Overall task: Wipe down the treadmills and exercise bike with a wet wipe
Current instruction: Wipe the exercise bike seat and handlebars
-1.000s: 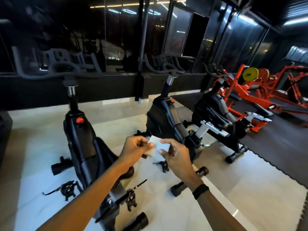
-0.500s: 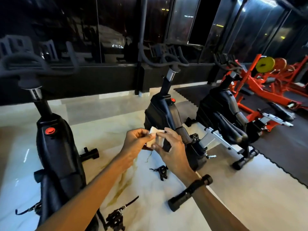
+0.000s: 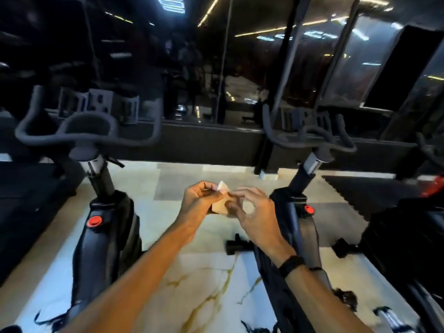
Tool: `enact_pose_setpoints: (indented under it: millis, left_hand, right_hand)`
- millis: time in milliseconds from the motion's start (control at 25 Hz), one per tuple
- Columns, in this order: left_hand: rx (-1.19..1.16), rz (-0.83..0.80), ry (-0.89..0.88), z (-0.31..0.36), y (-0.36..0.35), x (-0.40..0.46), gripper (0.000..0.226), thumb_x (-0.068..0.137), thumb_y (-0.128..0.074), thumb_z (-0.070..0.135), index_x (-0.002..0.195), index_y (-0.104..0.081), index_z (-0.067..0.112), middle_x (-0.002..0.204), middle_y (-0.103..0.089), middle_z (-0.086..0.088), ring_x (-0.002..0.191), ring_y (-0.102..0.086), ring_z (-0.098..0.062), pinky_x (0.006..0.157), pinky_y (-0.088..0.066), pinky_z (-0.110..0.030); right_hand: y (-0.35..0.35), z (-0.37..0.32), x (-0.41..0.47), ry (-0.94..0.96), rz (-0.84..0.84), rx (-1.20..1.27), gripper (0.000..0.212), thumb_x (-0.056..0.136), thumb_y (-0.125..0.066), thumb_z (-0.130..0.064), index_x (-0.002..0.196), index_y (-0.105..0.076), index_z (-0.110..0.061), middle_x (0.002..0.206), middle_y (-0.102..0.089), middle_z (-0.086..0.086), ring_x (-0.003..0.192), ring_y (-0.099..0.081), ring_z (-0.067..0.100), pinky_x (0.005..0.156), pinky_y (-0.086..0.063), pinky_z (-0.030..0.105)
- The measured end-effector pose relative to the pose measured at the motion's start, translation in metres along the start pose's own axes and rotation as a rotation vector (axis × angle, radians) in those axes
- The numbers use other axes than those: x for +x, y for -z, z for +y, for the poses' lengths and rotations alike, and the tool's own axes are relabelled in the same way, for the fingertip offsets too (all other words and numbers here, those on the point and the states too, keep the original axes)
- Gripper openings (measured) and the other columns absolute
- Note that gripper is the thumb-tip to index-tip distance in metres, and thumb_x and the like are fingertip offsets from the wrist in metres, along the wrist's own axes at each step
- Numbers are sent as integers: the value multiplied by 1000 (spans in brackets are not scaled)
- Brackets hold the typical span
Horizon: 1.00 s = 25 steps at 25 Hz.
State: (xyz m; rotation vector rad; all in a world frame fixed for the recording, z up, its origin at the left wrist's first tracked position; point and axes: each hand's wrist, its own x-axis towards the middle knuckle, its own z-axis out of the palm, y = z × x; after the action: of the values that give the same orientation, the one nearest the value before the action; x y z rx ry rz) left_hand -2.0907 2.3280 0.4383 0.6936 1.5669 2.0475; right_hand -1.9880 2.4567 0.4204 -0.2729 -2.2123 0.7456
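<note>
Between the two nearest spin bikes, at chest height above the floor, I am seeing a small folded wet wipe (image 3: 222, 200) being held by both hands. The left hand (image 3: 197, 201) is curling its fingers and thumb around the wipe's left edge, and the right hand (image 3: 255, 212) is pinching the right side with thumb and forefinger while its other fingers are fanning loosely. A white corner of the wipe is poking up above the fingertips. A black wristband (image 3: 291, 265) is sitting on the right wrist. To the left, a black exercise bike (image 3: 103, 227) with a red knob (image 3: 94, 221) is standing upright; a second bike (image 3: 298, 212) is standing just right of the hands. Pale marble floor (image 3: 204, 284) is lying beneath, and dark glass panels (image 3: 192, 68) are reflecting ceiling lights behind.
</note>
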Motion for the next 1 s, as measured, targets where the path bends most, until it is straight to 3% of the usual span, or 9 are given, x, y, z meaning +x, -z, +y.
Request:
enact_pose_setpoints:
  millis: [240,480,640,760,920,1000]
  left_hand:
    - [92,153,-53,-10,45,77,5,90,-69,4,88,-68,8,87,-69,-14,81,-66,-22,68,-55,-27]
    - [62,189,-146,-19,94,215,5,90,-70,8,87,-67,9,86,-70,-12,77,-67,-19,65,-52,-25]
    - [111,269,-253,-2,151,290,5,88,-72,11,88,-68,14,81,-72,1,77,-67,-10,66,-50,-19]
    - [285,358,-392,15,206,340,13,85,-72,28,90,-67,17,84,-71,0,78,-67,-14,71,-53,-28]
    - [734,535,-382,8,259,366,20,90,-60,46,93,-64,26,81,-66,14,74,-63,-6,66,-50,-28]
    - [1034,556,-281,-4,267,369,24,93,-55,49,95,-62,26,88,-67,13,79,-65,-10,69,-48,-33]
  right_hand:
    - [-80,29,64,63,-44,41,34,83,-82,-29,114,-72,-21,120,-60,-6,116,-50,11,98,-43,30]
    - [-158,82,193,178,-94,65,13,86,-76,-21,98,-74,-16,95,-65,-5,91,-58,15,79,-51,37]
    - [-231,90,284,161,-169,175,5,92,-72,-22,90,-73,-18,91,-65,-8,91,-56,12,79,-43,26]
    - [-282,86,339,159,-130,199,4,88,-75,-16,87,-72,-18,89,-64,-7,89,-57,12,79,-42,20]
    - [-320,102,396,67,-88,217,6,85,-74,-12,87,-71,-17,87,-65,-4,86,-61,19,79,-50,35]
    - [-332,106,435,96,-51,222,8,86,-71,-12,90,-70,-18,88,-64,-3,86,-61,21,79,-51,37]
